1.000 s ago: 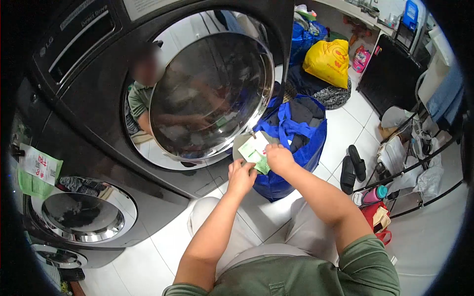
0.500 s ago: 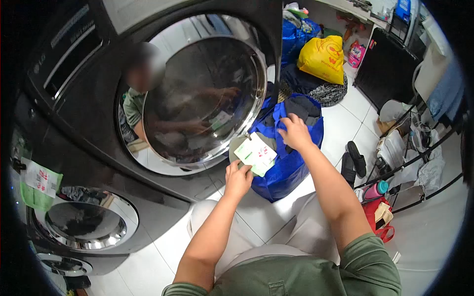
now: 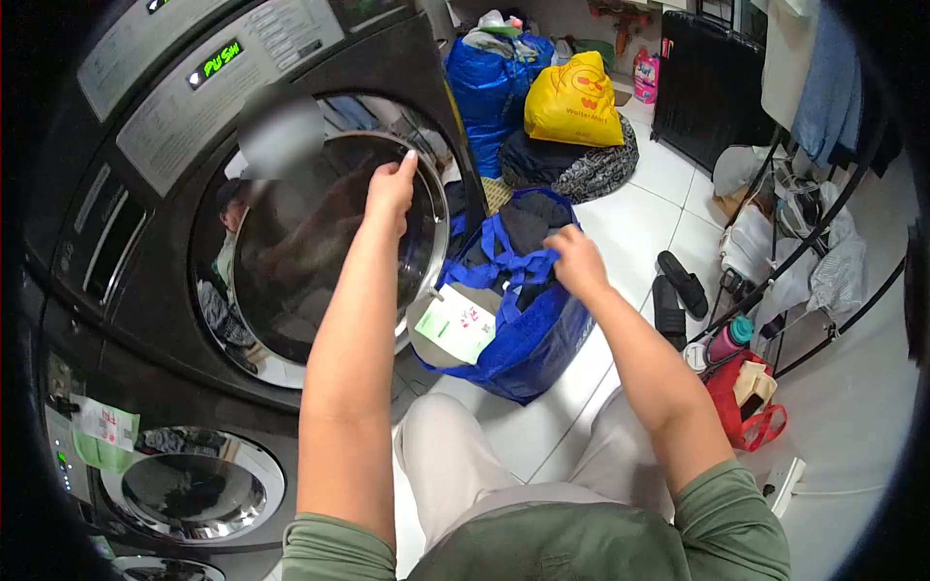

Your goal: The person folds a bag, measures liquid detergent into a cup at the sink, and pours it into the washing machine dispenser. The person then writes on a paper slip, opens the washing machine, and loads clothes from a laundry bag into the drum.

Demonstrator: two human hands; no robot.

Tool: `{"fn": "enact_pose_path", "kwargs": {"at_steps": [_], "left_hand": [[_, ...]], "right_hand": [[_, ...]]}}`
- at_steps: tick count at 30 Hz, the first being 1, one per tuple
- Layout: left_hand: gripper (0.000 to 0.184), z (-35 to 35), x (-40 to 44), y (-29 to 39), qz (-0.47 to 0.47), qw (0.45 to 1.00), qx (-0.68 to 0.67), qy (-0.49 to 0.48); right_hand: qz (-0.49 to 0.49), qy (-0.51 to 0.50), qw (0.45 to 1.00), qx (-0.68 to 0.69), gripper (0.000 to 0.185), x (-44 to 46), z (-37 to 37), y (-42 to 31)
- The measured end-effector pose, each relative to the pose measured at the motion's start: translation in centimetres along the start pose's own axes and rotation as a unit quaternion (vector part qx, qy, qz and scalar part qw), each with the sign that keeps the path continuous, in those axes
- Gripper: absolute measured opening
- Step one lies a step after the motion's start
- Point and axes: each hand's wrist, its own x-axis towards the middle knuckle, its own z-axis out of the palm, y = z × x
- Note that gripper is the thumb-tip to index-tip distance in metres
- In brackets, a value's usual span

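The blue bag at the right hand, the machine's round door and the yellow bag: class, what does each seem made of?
Blue bag: probably coated plastic, creased with a sheen. Round door: likely glass or clear plastic, dark and reflective; its shiny silvery rim, metal or plated plastic. Yellow bag: perhaps thin plastic, smooth and crumpled.

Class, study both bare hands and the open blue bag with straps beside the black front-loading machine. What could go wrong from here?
1. The dark clothes piled high in the blue bag might spill if the right hand tugs too hard.
2. The green-and-white paper tag at its edge could get knocked off.
3. The black slip-on sandals on the white tiled floor might trip someone.
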Motion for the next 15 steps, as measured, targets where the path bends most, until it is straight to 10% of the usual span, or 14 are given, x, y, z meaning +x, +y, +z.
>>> {"fn": "enact_pose_path", "kwargs": {"at_steps": [5, 9, 15], "left_hand": [[0.070, 3.4, 1.8, 0.7, -0.093, 0.988, -0.067, -0.102], [0.061, 4.7, 3.6, 0.2, -0.082, 0.994, -0.048, -0.062], [0.044, 6.1, 4.5, -1.2, 0.025, 0.996, 0.066, 0.053]], "right_hand": [[-0.071, -0.191, 0.979, -0.015, 0.065, 0.3, 3.0, -4.1], [-0.097, -0.248, 0.959, -0.102, 0.022, 1.9, 5.3, -3.2], [-0.022, -0.297, 0.946, -0.127, 0.023, -0.3, 1.0, 1.4]]}}
